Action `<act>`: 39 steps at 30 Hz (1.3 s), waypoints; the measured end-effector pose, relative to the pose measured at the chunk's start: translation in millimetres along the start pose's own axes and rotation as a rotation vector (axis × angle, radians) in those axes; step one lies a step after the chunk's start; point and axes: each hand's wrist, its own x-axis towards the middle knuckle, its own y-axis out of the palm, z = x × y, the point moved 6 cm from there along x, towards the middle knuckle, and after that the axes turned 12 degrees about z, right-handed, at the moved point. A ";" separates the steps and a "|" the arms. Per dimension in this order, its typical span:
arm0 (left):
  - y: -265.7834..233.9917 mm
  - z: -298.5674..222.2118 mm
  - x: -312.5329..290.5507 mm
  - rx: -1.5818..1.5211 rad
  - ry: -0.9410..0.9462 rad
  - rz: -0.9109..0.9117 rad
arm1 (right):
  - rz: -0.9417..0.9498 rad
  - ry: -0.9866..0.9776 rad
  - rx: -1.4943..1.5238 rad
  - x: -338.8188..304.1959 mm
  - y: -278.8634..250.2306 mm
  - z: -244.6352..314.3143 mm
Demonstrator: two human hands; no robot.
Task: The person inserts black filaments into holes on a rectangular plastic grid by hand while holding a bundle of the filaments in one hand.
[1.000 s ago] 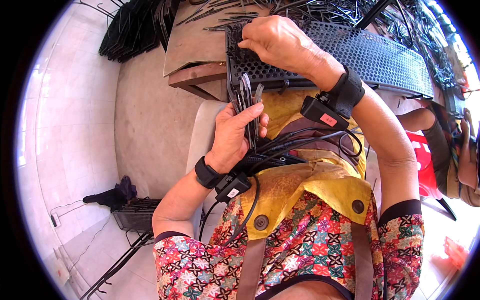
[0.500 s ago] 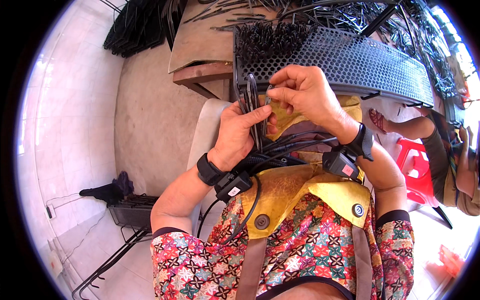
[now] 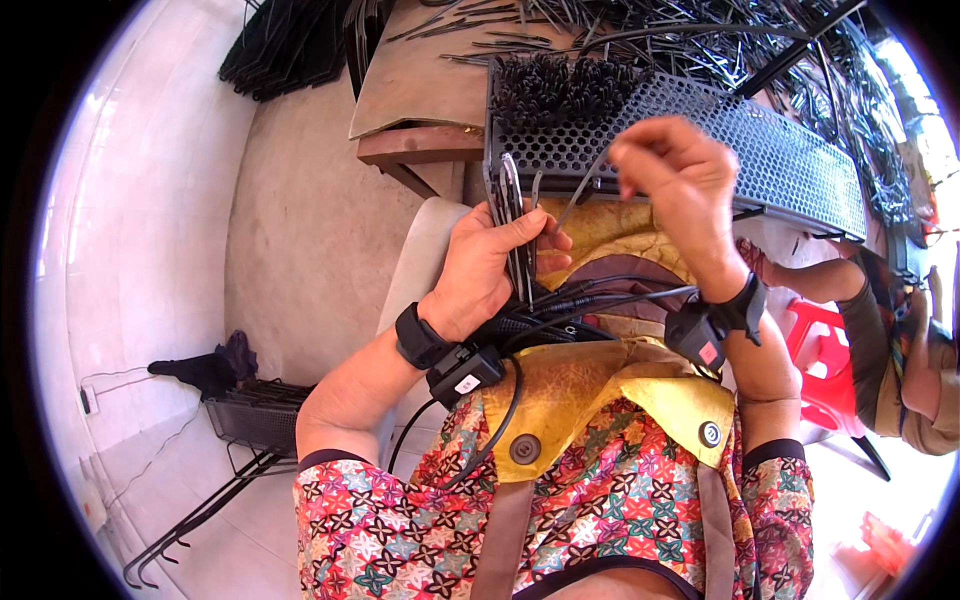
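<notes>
The left hand (image 3: 485,255) is closed most of the way. Its thumb lies across a bunch of thin strips (image 3: 512,220), and its fingers curl behind. The bunch stands nearly upright in front of the yellow apron (image 3: 605,225), just below the near edge of a dark tray with holes (image 3: 745,130). One gray strip (image 3: 537,187) pokes up a little apart from the rest of the bunch.

The right hand (image 3: 685,185) is up near the tray's edge and looks blurry. Its thumb and first finger seem to pinch the top of a single thin strip (image 3: 582,190), which leans down toward the left fingertips. I cannot tell if its low end touches them.

Lots of small black pieces (image 3: 565,90) stand close together at the left end of the tray. Behind it, a big pile of dark strips (image 3: 700,30) lies on the tabletop (image 3: 425,85).

To do this well, the left thumb should press just enough to stop the bunch from slipping, but let one strip slide free. The right hand should pinch close to the tip and move gently, so the strip does not bend or snag the others.
</notes>
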 end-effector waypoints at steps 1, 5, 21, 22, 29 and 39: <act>-1.0 1.1 0.3 0.007 0.000 0.003 | -0.079 -0.046 -0.002 4.5 -8.5 8.1; 0.0 4.3 1.4 0.038 -0.015 0.011 | -0.253 -0.377 -0.293 24.3 -19.6 23.4; 0.6 3.2 -0.7 0.032 0.003 -0.003 | 0.025 -0.616 -0.860 23.6 27.2 25.0; 1.8 2.8 -0.3 0.037 0.003 0.000 | 0.026 -0.584 -0.820 21.7 27.4 22.3; 3.8 1.8 2.0 0.023 -0.017 0.016 | 0.107 -0.065 -0.327 18.4 11.4 -4.2; 5.8 -3.7 4.4 -0.030 0.012 0.047 | -0.054 0.008 -0.042 8.7 8.6 -5.1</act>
